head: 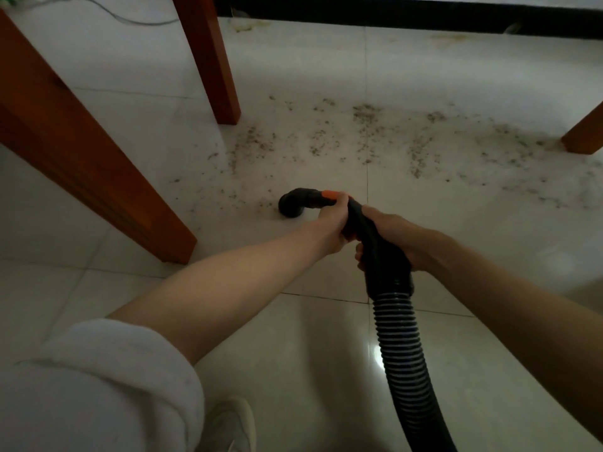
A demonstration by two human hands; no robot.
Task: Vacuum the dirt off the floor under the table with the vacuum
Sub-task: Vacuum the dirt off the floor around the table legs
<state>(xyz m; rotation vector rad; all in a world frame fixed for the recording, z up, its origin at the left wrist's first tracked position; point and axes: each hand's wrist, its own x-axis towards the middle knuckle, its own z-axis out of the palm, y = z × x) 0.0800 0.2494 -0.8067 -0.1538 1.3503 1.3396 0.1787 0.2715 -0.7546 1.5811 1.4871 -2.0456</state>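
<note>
- While the nozzle mouth (288, 207) is set on the tile at the near edge of the mess, the step in hand is judged to be the first sweep into the dirt (368, 141).
- Good work is likely served by the mouth being kept flat to the floor (130, 102) and drawn slowly from the 9 o'clock side of the scatter toward 3 o'clock, in overlapping passes.
- Grit beside the table legs (212, 60) at 11 o'clock and at 3 o'clock is best approached at an angle, so the wood is not knocked.
- Slack in the ribbed hose (401, 353), which trails toward 6 o'clock, should be watched.
- The black tube is gripped by the left hand (332, 223) just behind the orange collar (329, 194), fingers curled closed round it.
- The cuff behind it is wrapped by the right hand (401, 239), closed tight as well.
- Most dirt lies ahead, from 11 to 2 o'clock, untouched.
</note>
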